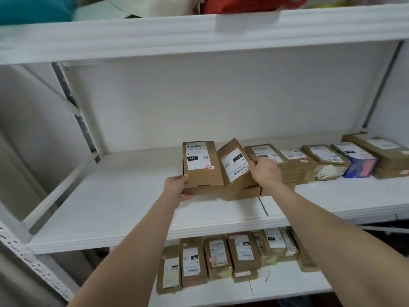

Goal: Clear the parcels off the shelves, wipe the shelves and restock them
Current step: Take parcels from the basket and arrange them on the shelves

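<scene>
On the white middle shelf (124,209) stands a brown cardboard parcel (202,171) with a white label, and my left hand (177,187) grips its lower left corner. Beside it a second brown parcel (234,167) is tilted, its label upside down. My right hand (266,171) holds that parcel by its right edge. Both parcels rest on other flat brown boxes (245,192). A row of further parcels (294,161) runs to the right along the same shelf, ending with a blue box (358,167) and a large brown box (385,151).
The left half of the middle shelf is bare. The shelf below (287,278) holds several brown labelled parcels (221,260). The upper shelf (199,34) carries soft bags in teal, white and red. Metal uprights (75,120) frame the left side.
</scene>
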A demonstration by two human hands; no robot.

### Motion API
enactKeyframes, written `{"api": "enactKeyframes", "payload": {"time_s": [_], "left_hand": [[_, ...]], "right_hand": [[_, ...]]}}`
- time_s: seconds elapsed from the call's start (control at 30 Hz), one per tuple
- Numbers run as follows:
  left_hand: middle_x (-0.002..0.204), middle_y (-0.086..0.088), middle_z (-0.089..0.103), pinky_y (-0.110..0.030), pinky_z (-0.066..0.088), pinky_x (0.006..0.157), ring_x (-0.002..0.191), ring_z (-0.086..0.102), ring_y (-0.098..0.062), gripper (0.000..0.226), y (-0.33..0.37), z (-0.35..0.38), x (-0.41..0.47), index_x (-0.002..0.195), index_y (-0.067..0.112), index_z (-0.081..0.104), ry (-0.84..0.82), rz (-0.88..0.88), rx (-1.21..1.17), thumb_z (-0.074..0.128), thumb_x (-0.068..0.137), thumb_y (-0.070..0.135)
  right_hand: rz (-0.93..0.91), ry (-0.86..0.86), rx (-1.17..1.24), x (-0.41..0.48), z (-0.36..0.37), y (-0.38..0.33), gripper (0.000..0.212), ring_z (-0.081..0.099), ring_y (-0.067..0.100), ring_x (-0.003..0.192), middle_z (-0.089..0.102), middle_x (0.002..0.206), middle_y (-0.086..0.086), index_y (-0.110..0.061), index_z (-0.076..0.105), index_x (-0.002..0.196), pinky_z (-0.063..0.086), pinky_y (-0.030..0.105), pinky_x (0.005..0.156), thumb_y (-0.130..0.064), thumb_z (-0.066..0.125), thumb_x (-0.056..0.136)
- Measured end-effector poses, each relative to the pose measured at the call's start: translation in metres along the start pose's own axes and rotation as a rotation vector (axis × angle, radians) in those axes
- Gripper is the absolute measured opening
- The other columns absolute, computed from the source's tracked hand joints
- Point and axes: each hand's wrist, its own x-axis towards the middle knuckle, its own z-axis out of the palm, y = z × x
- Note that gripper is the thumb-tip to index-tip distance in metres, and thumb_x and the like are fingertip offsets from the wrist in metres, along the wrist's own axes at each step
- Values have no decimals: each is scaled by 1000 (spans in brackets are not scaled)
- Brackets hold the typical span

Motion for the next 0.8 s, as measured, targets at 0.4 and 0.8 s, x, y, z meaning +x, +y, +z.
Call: {"api": "enactKeyframes", "payload": {"time_s": [0.4, 0.8], "left_hand": [[109, -16, 58, -37, 55, 43, 86, 61, -36, 28, 4, -21, 4, 115, 2, 58, 137, -111, 112, 60, 94, 21], [108, -16, 59, -37, 57, 45, 84, 63, -36, 24, -26, 8, 19, 110, 3, 56, 157, -150, 125, 54, 97, 23]], "right_hand": [[-570, -413, -496, 5, 16, -11, 88, 19, 25, 145, 23, 158, 1, -30, 25, 151, 27, 38, 113, -48, 72, 79], [-580, -412, -539, 27, 24, 2, 66, 39, 23, 132, 37, 146, -1, -35, 33, 146, 42, 36, 101, -28, 66, 90]]}}
